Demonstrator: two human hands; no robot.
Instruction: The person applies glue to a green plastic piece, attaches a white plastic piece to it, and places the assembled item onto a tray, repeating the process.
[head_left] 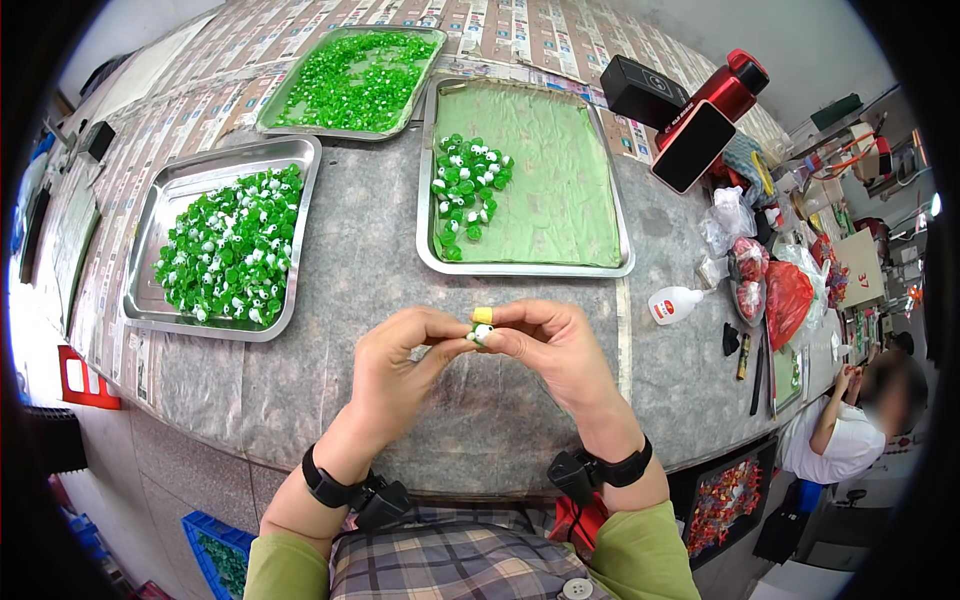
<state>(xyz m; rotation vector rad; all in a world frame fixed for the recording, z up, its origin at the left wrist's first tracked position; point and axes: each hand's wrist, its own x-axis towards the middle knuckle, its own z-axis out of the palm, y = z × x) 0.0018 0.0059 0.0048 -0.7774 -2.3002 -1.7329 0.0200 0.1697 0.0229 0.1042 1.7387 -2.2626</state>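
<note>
Between my two hands, over the near part of the table, is a small green and white bead-like piece (481, 333) with a dark spot. My left hand (408, 350) pinches it from the left with thumb and forefinger. From the right, my right hand (545, 345) grips the same piece, with yellow tape around one fingertip. Just beyond my hands lies a metal tray lined with green cloth (555, 190), and a cluster of similar green and white pieces (468, 185) sits along its left side. Fingers cover part of the held piece.
A metal tray (140, 300) heaped with green and white pieces stands at left; another tray (265, 122) is farther back. At right are a white squeeze bottle (674, 304), a phone (693, 147), a red flask (722, 90) and bagged red items (790, 305). A person (840, 430) sits far right.
</note>
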